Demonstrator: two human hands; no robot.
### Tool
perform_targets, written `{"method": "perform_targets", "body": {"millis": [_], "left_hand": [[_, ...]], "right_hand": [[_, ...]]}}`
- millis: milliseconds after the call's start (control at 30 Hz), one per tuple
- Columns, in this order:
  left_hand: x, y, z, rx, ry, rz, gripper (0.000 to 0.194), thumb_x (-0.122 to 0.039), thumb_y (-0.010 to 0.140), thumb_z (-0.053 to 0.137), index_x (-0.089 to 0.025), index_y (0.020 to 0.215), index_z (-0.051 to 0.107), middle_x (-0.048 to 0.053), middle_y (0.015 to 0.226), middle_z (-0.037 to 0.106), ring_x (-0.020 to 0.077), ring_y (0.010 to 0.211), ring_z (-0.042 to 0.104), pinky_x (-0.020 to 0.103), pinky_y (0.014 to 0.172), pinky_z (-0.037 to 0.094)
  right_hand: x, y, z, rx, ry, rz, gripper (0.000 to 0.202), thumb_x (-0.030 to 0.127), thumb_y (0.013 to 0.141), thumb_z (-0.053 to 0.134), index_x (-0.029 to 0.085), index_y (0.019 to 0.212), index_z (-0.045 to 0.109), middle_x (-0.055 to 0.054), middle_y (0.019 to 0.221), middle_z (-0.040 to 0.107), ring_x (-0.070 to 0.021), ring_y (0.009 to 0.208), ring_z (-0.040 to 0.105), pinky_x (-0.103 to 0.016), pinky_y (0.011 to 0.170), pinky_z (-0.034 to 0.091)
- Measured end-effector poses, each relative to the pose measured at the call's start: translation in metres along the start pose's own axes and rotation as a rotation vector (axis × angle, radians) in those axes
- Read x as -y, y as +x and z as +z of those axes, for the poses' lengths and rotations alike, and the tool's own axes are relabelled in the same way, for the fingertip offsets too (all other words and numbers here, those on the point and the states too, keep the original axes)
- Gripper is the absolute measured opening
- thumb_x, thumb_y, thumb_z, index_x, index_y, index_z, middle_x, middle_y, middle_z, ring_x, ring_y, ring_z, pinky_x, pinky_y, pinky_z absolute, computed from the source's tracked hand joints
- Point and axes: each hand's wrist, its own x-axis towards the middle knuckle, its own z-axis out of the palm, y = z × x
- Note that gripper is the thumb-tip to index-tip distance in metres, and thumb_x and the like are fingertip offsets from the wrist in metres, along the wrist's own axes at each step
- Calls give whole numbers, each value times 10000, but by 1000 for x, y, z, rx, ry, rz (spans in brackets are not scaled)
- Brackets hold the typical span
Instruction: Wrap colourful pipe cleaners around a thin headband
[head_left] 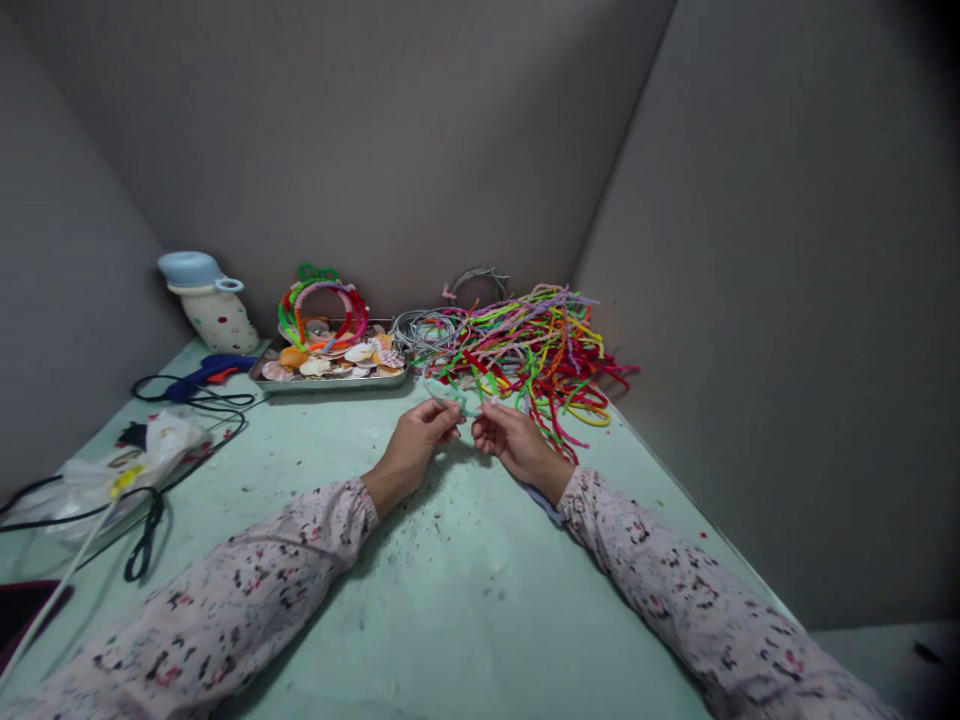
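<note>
Over the middle of the table, my left hand and my right hand are close together, both with fingers pinched. Between the fingertips runs a pale green pipe cleaner, gripped from either side. A thin grey strand shows by the left fingertips; whether it belongs to the held piece I cannot tell. Just beyond my hands lies a large tangled heap of coloured pipe cleaners, some strands reaching behind my right hand. A coil of grey wire-like hoops rests at the heap's left side.
A metal tray at the back holds seashells and colourful wrapped hoops. Left of it are a bottle with a blue lid, a blue-handled tool, black cable and a plastic bag. Grey partitions enclose the table.
</note>
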Motion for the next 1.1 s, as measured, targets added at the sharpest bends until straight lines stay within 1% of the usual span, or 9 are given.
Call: {"method": "perform_targets", "body": {"millis": [100,233,333,400,500,567,800,1000,1100], "left_hand": [[-2,-1,1,-23,42,30,294,-417,725,699,-149,835,649,17,773,638,91,613,528,222,597,395],[-2,-1,1,-49,125,43,295,-411,722,689,-151,861,661,20,772,654,105,611,541,226,582,389],[-1,0,0,-51,231,72,249,-369,728,672,-148,842,675,2,668,630,118,589,540,233,574,390],[0,-1,0,-32,294,95,231,-347,736,655,-150,852,685,-4,634,619,124,583,539,236,573,395],[1,-2,0,13,344,120,225,-346,752,631,-155,853,695,10,691,648,126,601,547,238,583,410],[1,-3,1,13,350,120,230,-360,750,633,-154,831,696,16,702,656,126,596,547,238,577,410],[0,-1,1,-37,237,19,261,-387,709,680,-147,809,673,5,642,630,117,553,529,224,519,368],[-1,-2,1,-4,204,45,270,-407,733,662,-149,814,657,4,669,620,114,579,522,228,545,377],[0,-4,1,46,285,81,251,-391,742,649,-151,812,671,0,665,616,113,574,504,231,556,380]], "right_hand": [[-1,-1,2,-69,-135,-70,358,518,801,600,166,746,575,1,600,596,-87,473,522,-187,413,377],[3,-5,5,-218,-302,-301,339,504,799,598,191,684,539,47,547,510,-76,461,437,-200,440,345],[7,-10,9,-197,-342,-409,242,419,796,626,229,938,578,71,567,498,-95,502,449,-216,497,369],[8,-13,13,-149,-406,-415,288,388,790,633,232,1026,581,73,556,483,-109,517,459,-232,519,382],[7,-15,17,-139,-472,-387,240,358,736,687,219,914,607,67,554,479,-106,506,451,-237,507,372],[6,-15,17,-174,-439,-388,189,357,747,671,218,844,588,62,554,493,-106,501,452,-237,501,373],[11,-12,12,-235,-281,-494,135,352,813,587,233,870,560,33,682,574,-106,562,498,-245,561,422],[6,-14,17,-178,-404,-444,316,336,762,648,265,1062,579,1,937,593,-97,606,504,-240,548,430],[4,-15,18,-212,-561,-494,289,325,740,680,246,1011,617,1,892,598,-104,596,460,-239,542,392]]}}
